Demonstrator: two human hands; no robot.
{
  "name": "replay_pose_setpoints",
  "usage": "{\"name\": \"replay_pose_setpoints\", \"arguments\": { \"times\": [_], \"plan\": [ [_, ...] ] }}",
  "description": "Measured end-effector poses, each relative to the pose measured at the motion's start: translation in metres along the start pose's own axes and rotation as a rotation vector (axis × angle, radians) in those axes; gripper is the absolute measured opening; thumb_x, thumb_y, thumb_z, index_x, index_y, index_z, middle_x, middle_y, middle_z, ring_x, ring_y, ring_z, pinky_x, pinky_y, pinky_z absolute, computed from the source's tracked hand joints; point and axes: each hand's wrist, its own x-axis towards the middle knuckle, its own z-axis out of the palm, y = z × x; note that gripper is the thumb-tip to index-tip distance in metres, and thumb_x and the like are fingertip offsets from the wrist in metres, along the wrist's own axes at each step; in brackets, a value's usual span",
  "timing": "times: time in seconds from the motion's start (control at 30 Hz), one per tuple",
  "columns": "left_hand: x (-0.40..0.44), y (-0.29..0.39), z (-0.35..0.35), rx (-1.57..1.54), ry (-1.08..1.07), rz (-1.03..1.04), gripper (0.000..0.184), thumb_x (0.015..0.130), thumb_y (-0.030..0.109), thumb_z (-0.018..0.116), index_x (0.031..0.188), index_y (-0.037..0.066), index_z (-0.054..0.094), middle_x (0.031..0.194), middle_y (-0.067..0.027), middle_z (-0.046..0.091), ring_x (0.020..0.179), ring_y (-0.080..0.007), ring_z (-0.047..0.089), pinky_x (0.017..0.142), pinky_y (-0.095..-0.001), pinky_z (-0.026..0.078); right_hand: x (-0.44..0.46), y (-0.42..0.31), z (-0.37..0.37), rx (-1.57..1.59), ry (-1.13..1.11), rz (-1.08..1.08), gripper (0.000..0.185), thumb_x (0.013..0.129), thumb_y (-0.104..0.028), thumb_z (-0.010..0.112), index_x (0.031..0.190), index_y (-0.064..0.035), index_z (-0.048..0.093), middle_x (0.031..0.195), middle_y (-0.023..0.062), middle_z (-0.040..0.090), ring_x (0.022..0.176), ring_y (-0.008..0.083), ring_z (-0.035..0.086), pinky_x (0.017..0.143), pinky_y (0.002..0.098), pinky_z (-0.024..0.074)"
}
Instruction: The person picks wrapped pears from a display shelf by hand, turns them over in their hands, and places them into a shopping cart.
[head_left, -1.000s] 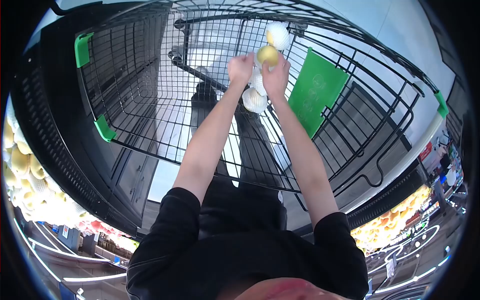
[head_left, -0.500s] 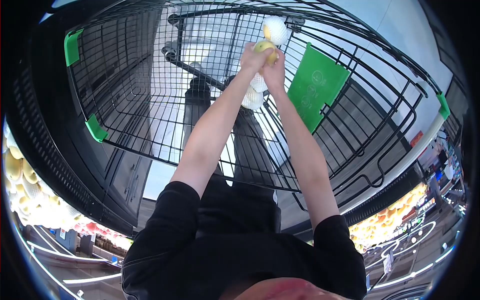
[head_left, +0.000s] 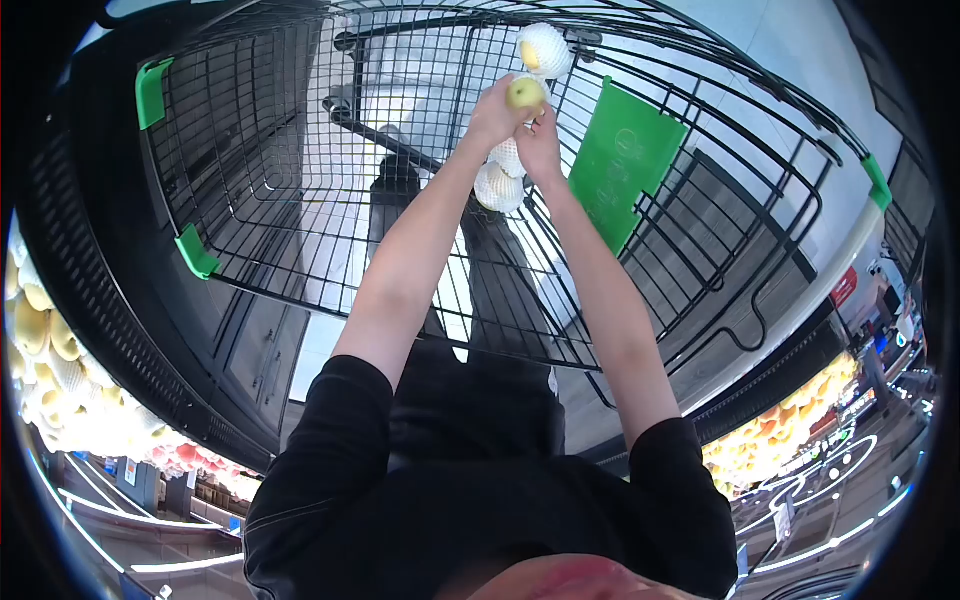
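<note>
My left hand (head_left: pixel 493 115) is closed around a round, yellow-green pear (head_left: pixel 525 94), its dark end facing up. My right hand (head_left: pixel 541 148) has its fingers curled against the lower side of the same pear; its exact grip is partly hidden. Just beyond the hands lies a fruit in a white foam net (head_left: pixel 544 52), a yellow patch showing. Nearer to me, below the wrists, another netted fruit (head_left: pixel 498 188) sits close against one more net-covered piece (head_left: pixel 507 157), partly covered by my hands. All of them are in the wire shopping cart (head_left: pixel 300 215).
A green plastic panel (head_left: pixel 628 165) stands on the cart's right side, with green corner caps (head_left: pixel 195 252) on its rim. Lit fruit displays flank me at left (head_left: pixel 60 390) and right (head_left: pixel 785 420). My legs show through the cart's wires.
The pear has turned slightly and moved a little left with my left hand. My right hand has slid lower along it, its fingers less wrapped over the fruit.
</note>
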Motion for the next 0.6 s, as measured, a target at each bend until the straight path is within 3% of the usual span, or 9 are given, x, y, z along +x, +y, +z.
{"name": "replay_pose_setpoints", "arguments": {
  "times": [0.03,0.13,0.23,0.27,0.33,0.43,0.5,0.57,0.6],
  "plan": [
    [-0.005,-0.005,-0.001,0.016,0.017,0.046,0.084,0.080,0.037,0.079,0.148,0.008,0.041,0.136,-0.0217,0.057,0.120,-0.0307,0.060,0.102,-0.0397,0.047,0.000,-0.003,0.000,0.012,0.019,-0.001,0.068,0.088,-0.019,0.064,0.145,0.0024,0.034,0.138,0.0293,0.050,0.130,0.0432,0.049,0.108,0.0457,0.0408],
    [-0.039,-0.023,-0.026,0.062,-0.033,-0.037,0.070,0.084,0.036,0.074,0.143,0.005,0.050,0.126,-0.0184,0.065,0.102,-0.0266,0.068,0.091,-0.0363,0.053,-0.028,-0.035,-0.016,-0.191,0.048,-0.010,0.068,0.087,-0.021,0.065,0.144,0.0030,0.036,0.137,0.0293,0.050,0.128,0.0431,0.049,0.107,0.0465,0.0411],
    [-0.111,-0.004,-0.087,-0.150,-0.076,-0.025,0.040,0.090,0.019,0.067,0.124,-0.001,0.065,0.080,-0.0084,0.070,0.073,-0.0171,0.067,0.071,-0.0305,0.054,-0.055,-0.035,-0.019,-0.184,0.036,-0.086,0.064,0.087,-0.021,0.065,0.141,0.0023,0.041,0.137,0.0285,0.051,0.122,0.0429,0.054,0.103,0.0454,0.0444],
    [-0.135,-0.009,-0.099,-0.413,-0.041,-0.063,0.033,0.091,0.012,0.065,0.121,-0.001,0.066,0.071,-0.0009,0.064,0.060,-0.0064,0.056,0.057,-0.0250,0.047,-0.067,-0.036,-0.018,-0.151,0.038,-0.076,0.058,0.087,-0.019,0.064,0.138,0.0023,0.045,0.126,0.0260,0.058,0.114,0.0390,0.059,0.099,0.0427,0.0467],
    [-0.203,0.033,-0.152,-0.357,0.078,-0.123,0.023,0.092,0.017,0.068,0.105,0.000,0.073,0.063,0.0031,0.059,0.055,-0.0036,0.052,0.050,-0.0231,0.042,-0.098,-0.059,-0.027,-0.156,-0.069,-0.025,0.050,0.089,-0.020,0.061,0.134,0.0005,0.051,0.110,0.0227,0.067,0.103,0.0348,0.066,0.091,0.0406,0.0497],
    [-0.301,0.042,-0.217,-0.259,0.254,-0.296,0.030,0.089,0.032,0.073,0.087,0.003,0.077,0.055,0.0019,0.058,0.050,-0.0045,0.050,0.047,-0.0254,0.040,-0.125,-0.041,-0.030,-0.260,-0.216,-0.168,0.045,0.091,-0.021,0.059,0.131,-0.0009,0.056,0.095,0.0206,0.070,0.087,0.0305,0.069,0.080,0.0401,0.0516],
    [-0.362,0.019,-0.240,-0.169,0.423,-0.344,0.053,0.096,0.046,0.057,0.073,0.003,0.077,0.051,-0.0048,0.058,0.048,-0.0115,0.055,0.053,-0.0315,0.047,-0.133,-0.004,-0.022,-0.263,-0.241,-0.162,0.041,0.089,-0.021,0.059,0.124,0.0001,0.060,0.088,0.0193,0.070,0.080,0.0289,0.069,0.077,0.0377,0.0522],
    [-0.422,-0.019,-0.247,-0.176,0.621,-0.330,0.056,0.101,0.043,0.046,0.078,0.003,0.078,0.052,-0.0072,0.060,0.050,-0.0161,0.059,0.057,-0.0348,0.050,-0.156,-0.017,-0.034,-0.343,-0.332,-0.223,0.041,0.091,-0.025,0.060,0.123,-0.0006,0.063,0.087,0.0179,0.070,0.079,0.0260,0.068,0.076,0.0364,0.0519],
    [-0.451,-0.036,-0.245,-0.198,0.710,-0.401,0.054,0.101,0.039,0.045,0.080,0.003,0.078,0.053,-0.0088,0.061,0.053,-0.0192,0.061,0.060,-0.0372,0.051,-0.145,0.026,-0.028,-0.403,-0.323,-0.316,0.037,0.092,-0.028,0.059,0.116,-0.0014,0.067,0.085,0.0155,0.070,0.077,0.0217,0.067,0.072,0.0342,0.0510]
  ]
}}
